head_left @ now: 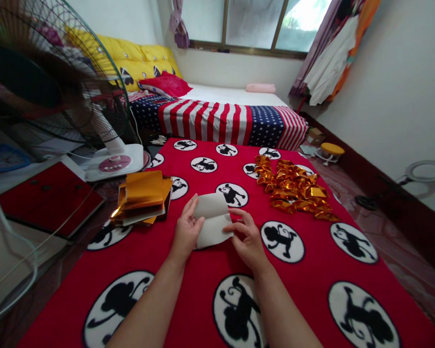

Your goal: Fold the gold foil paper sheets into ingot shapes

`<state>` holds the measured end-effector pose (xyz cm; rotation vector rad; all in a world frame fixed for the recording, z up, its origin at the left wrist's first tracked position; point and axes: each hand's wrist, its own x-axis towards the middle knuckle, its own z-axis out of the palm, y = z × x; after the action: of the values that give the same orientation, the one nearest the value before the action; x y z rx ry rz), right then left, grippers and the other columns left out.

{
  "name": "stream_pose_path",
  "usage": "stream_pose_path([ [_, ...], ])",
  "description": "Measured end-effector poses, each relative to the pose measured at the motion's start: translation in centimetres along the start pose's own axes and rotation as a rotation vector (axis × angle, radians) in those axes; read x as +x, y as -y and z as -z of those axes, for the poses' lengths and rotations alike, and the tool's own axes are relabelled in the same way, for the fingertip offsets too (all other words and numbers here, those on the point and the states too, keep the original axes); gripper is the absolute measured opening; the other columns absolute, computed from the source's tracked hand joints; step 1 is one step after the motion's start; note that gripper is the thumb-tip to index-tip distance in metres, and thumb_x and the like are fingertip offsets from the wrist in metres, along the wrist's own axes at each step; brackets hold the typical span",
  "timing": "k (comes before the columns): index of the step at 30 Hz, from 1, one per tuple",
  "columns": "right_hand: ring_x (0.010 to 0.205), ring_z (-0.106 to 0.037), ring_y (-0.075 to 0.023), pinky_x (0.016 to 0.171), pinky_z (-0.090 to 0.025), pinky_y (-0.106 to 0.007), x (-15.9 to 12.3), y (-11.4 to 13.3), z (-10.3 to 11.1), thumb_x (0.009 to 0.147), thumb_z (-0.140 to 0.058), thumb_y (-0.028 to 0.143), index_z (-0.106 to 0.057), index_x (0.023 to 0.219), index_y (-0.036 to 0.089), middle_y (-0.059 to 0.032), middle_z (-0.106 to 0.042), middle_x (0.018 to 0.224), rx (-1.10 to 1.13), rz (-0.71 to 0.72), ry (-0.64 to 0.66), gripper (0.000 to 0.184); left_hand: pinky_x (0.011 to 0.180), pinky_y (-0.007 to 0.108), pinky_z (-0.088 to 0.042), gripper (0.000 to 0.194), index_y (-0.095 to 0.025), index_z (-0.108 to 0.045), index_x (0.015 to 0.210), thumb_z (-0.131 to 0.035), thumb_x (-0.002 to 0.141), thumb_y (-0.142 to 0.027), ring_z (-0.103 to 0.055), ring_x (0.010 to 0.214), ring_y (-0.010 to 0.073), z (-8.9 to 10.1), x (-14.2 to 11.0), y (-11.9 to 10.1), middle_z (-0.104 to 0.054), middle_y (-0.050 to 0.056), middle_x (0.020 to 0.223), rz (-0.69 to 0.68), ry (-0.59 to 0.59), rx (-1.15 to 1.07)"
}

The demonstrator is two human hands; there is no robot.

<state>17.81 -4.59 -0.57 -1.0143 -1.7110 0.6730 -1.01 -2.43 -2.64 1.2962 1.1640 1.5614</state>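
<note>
A sheet of paper [212, 223], pale grey on the side facing me and creased across its middle, is between my hands just above the red cloth. My left hand [188, 226] grips its left edge, the thumb on top and the fingers behind. On the right edge, my right hand [245, 235] holds the sheet with bent fingers; its thumb is hidden. To the left lies an uneven stack of gold foil paper [144, 191], some sheets showing pale undersides. Several folded shiny gold foil pieces [290, 186] sit grouped at the right.
The red cloth [210, 181] with black monkey figures in white circles covers the surface before me. A fan [118, 162] stands at the left near a red box [47, 198]. Beyond is a bed [210, 118]; a yellow stool [332, 149] and ring light [426, 170] are at right.
</note>
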Motion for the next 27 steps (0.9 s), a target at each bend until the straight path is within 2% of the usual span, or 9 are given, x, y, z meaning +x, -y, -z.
stream_pose_path([
  [4, 0.106, -0.058, -0.0202, 0.098, -0.042, -0.038, -0.1, 0.4, 0.4, 0.068, -0.052, -0.001, -0.068, 0.078, 0.023, -0.0026, -0.069, 0.102, -0.064, 0.061, 0.104, 0.031, 0.115, 0.037, -0.032, 0.060, -0.023, -0.049, 0.139, -0.056, 0.079, -0.014, -0.034, 0.141, 0.0221, 0.5, 0.2, 0.8, -0.035, 0.009, 0.153, -0.024, 0.072, 0.162],
  [7, 0.090, -0.061, -0.0188, 0.092, -0.043, -0.036, -0.3, 0.6, 0.5, 0.067, -0.051, -0.002, -0.067, 0.079, 0.023, -0.0009, -0.071, 0.086, -0.112, 0.047, 0.137, 0.032, 0.112, 0.039, -0.037, 0.061, -0.025, -0.054, 0.134, -0.058, 0.076, -0.010, -0.041, 0.136, 0.0237, 0.7, 0.2, 0.8, -0.037, 0.008, 0.151, -0.091, 0.103, 0.325],
  [10, 0.081, -0.062, -0.0186, 0.084, -0.045, -0.034, -0.4, 0.5, 0.5, 0.072, -0.053, 0.002, -0.069, 0.080, 0.023, -0.0016, -0.070, 0.079, -0.168, 0.019, 0.138, 0.027, 0.106, 0.042, -0.043, 0.052, -0.024, -0.065, 0.120, -0.062, 0.071, -0.007, -0.050, 0.127, 0.0255, 0.8, 0.1, -0.1, -0.041, 0.009, 0.146, -0.182, 0.083, 0.502],
  [13, 0.079, -0.063, -0.0184, 0.077, -0.047, -0.031, -0.5, 0.3, 0.4, 0.078, -0.056, 0.009, -0.071, 0.082, 0.023, -0.0030, -0.071, 0.080, -0.159, -0.024, 0.122, 0.020, 0.095, 0.040, -0.049, 0.027, -0.023, -0.074, 0.096, -0.063, 0.074, -0.010, -0.058, 0.108, 0.0232, 1.1, -0.1, -1.3, -0.062, 0.008, 0.115, -0.287, 0.073, 0.618],
  [15, 0.077, -0.064, -0.0178, 0.074, -0.049, -0.029, -0.5, 0.0, 0.3, 0.081, -0.057, 0.014, -0.071, 0.084, 0.023, -0.0035, -0.071, 0.081, -0.129, -0.070, 0.102, 0.017, 0.086, 0.035, -0.051, 0.021, -0.022, -0.074, 0.086, -0.059, 0.078, -0.010, -0.061, 0.094, 0.0203, 1.5, -0.2, -1.9, -0.067, 0.006, 0.094, -0.303, 0.157, 0.597],
  [17, 0.077, -0.065, -0.0174, 0.074, -0.050, -0.028, -0.5, -0.2, 0.3, 0.084, -0.057, 0.018, -0.072, 0.088, 0.023, -0.0037, -0.072, 0.084, -0.091, -0.117, 0.085, 0.016, 0.080, 0.031, -0.051, 0.022, -0.021, -0.074, 0.082, -0.055, 0.081, -0.011, -0.062, 0.087, 0.0183, 1.9, -0.3, -2.4, -0.069, 0.005, 0.086, -0.268, 0.248, 0.538],
  [20, 0.080, -0.067, -0.0176, 0.076, -0.050, -0.027, -0.5, -0.4, 0.1, 0.086, -0.056, 0.021, -0.071, 0.091, 0.022, -0.0033, -0.073, 0.089, -0.049, -0.178, 0.056, 0.016, 0.084, 0.031, -0.049, 0.021, -0.020, -0.074, 0.089, -0.053, 0.086, -0.021, -0.064, 0.091, 0.0190, 2.7, -0.1, -3.0, -0.072, 0.006, 0.091, -0.177, 0.339, 0.500],
  [24, 0.071, -0.066, -0.0167, 0.068, -0.050, -0.026, -0.6, -0.4, -0.1, 0.086, -0.056, 0.024, -0.070, 0.090, 0.022, -0.0015, -0.072, 0.081, -0.055, -0.257, -0.007, 0.015, 0.090, 0.035, -0.046, 0.037, -0.021, -0.074, 0.101, -0.043, 0.093, -0.039, -0.062, 0.103, 0.0227, 3.6, 0.4, -3.3, -0.072, 0.007, 0.106, -0.108, 0.469, 0.486],
  [27, 0.070, -0.065, -0.0167, 0.067, -0.050, -0.026, -0.6, -0.3, -0.3, 0.085, -0.056, 0.024, -0.068, 0.090, 0.022, -0.0009, -0.071, 0.079, -0.081, -0.288, -0.035, 0.014, 0.091, 0.035, -0.046, 0.030, -0.023, -0.075, 0.097, -0.059, 0.084, -0.045, -0.061, 0.104, 0.0243, 3.6, 0.7, -3.0, -0.072, 0.006, 0.109, -0.117, 0.484, 0.556],
])
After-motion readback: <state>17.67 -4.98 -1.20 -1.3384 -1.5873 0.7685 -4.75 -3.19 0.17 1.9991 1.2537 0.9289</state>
